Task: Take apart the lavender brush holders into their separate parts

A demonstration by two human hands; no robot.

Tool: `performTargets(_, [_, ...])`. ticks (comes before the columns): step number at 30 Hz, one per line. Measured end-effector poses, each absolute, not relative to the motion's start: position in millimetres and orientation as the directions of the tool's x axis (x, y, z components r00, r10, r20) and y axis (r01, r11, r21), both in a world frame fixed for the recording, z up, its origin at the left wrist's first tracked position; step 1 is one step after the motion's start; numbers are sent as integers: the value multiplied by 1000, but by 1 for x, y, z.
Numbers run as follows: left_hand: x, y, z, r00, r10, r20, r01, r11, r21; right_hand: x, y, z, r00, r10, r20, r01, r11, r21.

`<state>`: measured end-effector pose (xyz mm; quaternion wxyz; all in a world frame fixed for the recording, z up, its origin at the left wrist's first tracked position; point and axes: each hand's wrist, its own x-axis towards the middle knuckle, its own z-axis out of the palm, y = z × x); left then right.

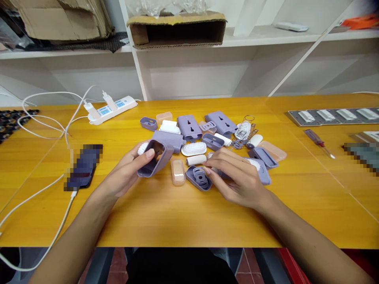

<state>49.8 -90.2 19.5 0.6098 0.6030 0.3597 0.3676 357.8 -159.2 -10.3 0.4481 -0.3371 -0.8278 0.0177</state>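
Note:
My left hand (126, 169) is wrapped round a hollow purple plastic housing (166, 159), its open end tilted towards me and the thumb over the rim. A white bristled piece (142, 148) shows beside my left fingers. My right hand (238, 173) has thumb and fingertips pinched together; anything between them is too small to make out. Just left of those fingertips, a purple cup (191, 182) holds flat slotted purple parts (200, 177). Close by lie a white roller (196, 159), a white bristle brush (194, 148) and a translucent peach cover (178, 172).
Behind my hands lie purple housings (189, 127) and a pile of wire springs (244, 132). A power strip (114, 110) and phone (84, 167) with cables are on the left. A screwdriver (318, 142) and a metal strip (334, 115) lie right. A cardboard box (180, 43) sits on the shelf.

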Motion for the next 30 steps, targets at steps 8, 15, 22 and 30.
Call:
performTargets(8, [53,-94,16,513,858,-20,-47,51,998,358,-159,-12,-379,566,732,538,779,-323])
performTargets(15, [62,-99,20,561,827,30,-86,23,996,355,-159,-11,-378,557,740,525,787,-324])
performTargets(22, [68,-104,20,551,830,81,-118,-18,993,352,-160,-11,-384,554,739,518,791,-324])
performTargets(30, [64,-110,12,511,859,28,-90,21,996,351,-159,-13,-388,548,741,514,796,-320])
